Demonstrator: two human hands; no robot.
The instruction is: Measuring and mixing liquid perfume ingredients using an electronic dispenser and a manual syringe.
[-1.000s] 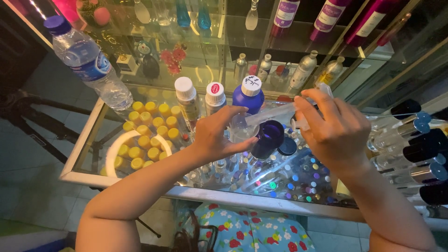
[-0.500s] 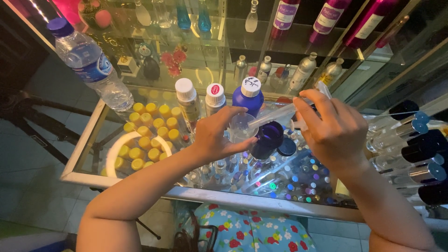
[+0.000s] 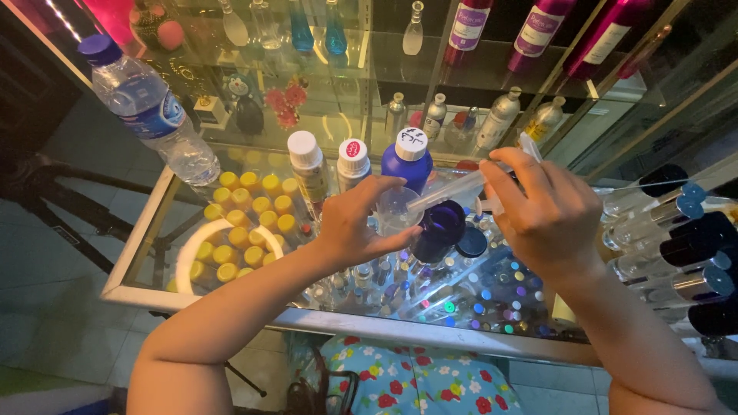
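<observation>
My left hand (image 3: 355, 227) grips a small clear round container (image 3: 397, 209) above the glass counter. My right hand (image 3: 550, 215) holds a clear plastic syringe (image 3: 453, 190), whose tip points left into that container. Just below the syringe stands an open dark blue bottle (image 3: 438, 229), with a dark round cap (image 3: 470, 243) lying beside it. Behind my left hand stand a blue bottle with a white cap (image 3: 408, 157) and two smaller white-capped bottles (image 3: 329, 170).
A clear water bottle with a blue cap (image 3: 150, 111) stands at the counter's far left. Inside the glass case lie several yellow-capped vials (image 3: 246, 223) and many small bottles. Roller bottles with dark caps (image 3: 676, 246) line the right edge. Tall pink bottles (image 3: 538, 31) sit on the back shelf.
The syringe in my right hand has swung from upright to pointing left, its tip reaching the clear container. My left hand stays almost still.
</observation>
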